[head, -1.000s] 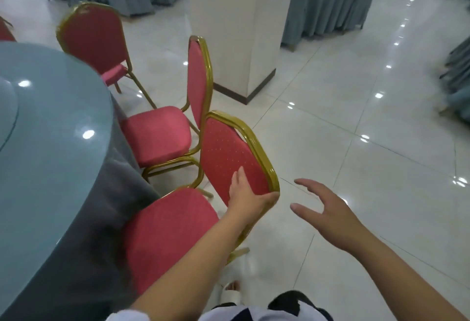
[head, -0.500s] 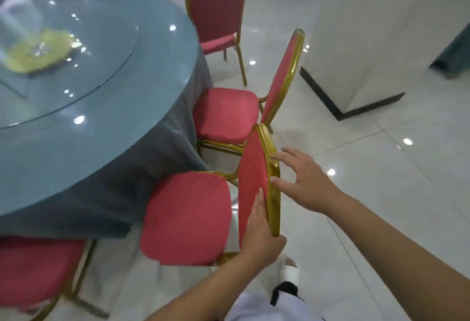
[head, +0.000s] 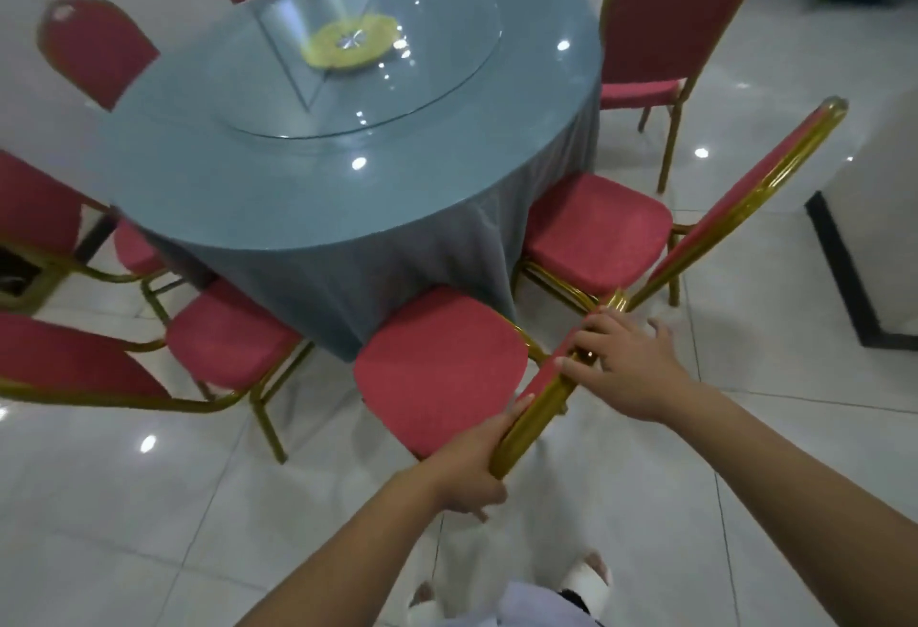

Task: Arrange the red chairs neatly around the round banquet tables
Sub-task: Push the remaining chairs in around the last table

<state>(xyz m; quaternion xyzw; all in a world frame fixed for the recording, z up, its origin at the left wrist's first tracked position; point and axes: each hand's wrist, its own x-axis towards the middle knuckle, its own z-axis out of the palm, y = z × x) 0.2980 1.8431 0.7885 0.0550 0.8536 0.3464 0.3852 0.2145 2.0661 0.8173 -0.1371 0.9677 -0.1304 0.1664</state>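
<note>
A round banquet table (head: pixel 308 199) with a grey-blue cloth and a glass turntable fills the upper middle. Directly in front of me stands a red chair (head: pixel 439 368) with a gold frame, its seat at the table's edge. My left hand (head: pixel 472 457) grips the near end of its backrest top rail. My right hand (head: pixel 621 368) rests on the far end of the same rail, fingers over the gold tube. To its right a second red chair (head: pixel 596 229) stands with its backrest leaning outward. Several more red chairs ring the table.
A white pillar with a dark base (head: pixel 864 249) stands at the right. Another red chair (head: pixel 228 338) sits to the left of the held one, with more at the far left (head: pixel 35 209). Glossy white tiled floor (head: pixel 149 527) lies around me. My white shoes (head: pixel 586 582) show below.
The view has swung left and down over the table. My right hand has come onto the backrest rail, and the backrest now lies across my view with both hands on it.
</note>
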